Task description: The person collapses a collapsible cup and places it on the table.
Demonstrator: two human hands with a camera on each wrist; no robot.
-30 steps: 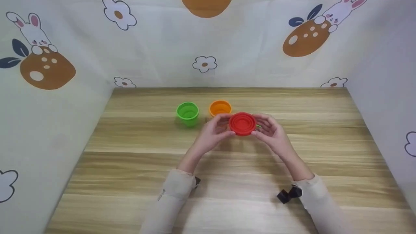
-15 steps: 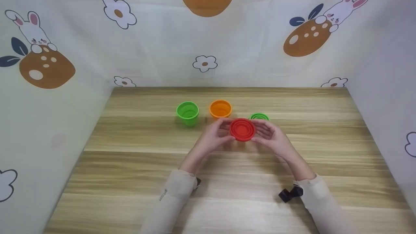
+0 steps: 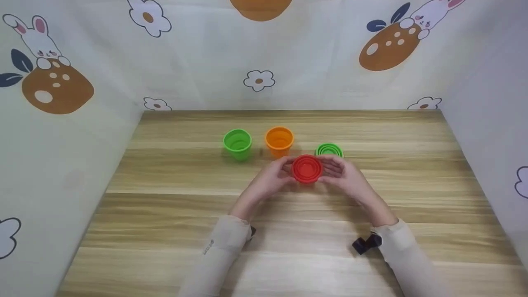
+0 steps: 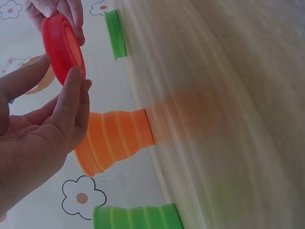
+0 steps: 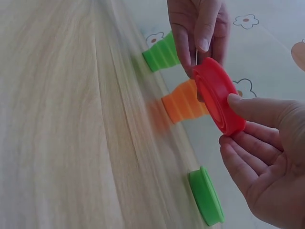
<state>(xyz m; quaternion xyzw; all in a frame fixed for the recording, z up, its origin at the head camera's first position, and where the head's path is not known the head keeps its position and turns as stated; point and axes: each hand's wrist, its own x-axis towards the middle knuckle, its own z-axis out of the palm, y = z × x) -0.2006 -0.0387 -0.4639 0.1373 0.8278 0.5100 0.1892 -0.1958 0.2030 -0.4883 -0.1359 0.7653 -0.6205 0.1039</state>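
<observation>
Between both hands is a red collapsible cup [image 3: 307, 169], folded flat into rings and raised above the table. My left hand [image 3: 272, 176] pinches its left edge between thumb and fingers. The right hand [image 3: 344, 177] grips the opposite edge the same way. In the left wrist view the red cup [image 4: 62, 47] shows its side, with a gap between it and the tabletop. An orange collapsible cup [image 3: 279, 140] stands extended just beyond the left hand. Behind the right hand lies a flattened green collapsible cup [image 3: 329, 150], its near edge partly hidden by the fingers.
An extended green cup [image 3: 238, 143] stands left of the orange one. All rest on a wood-grain table [image 3: 173, 214]. A patterned curtain [image 3: 206, 62] rises along the table's back edge and sides.
Both hands have moved the folded red cup slightly toward the person. The flattened green cup, mostly hidden a second ago, now shows behind the right hand.
</observation>
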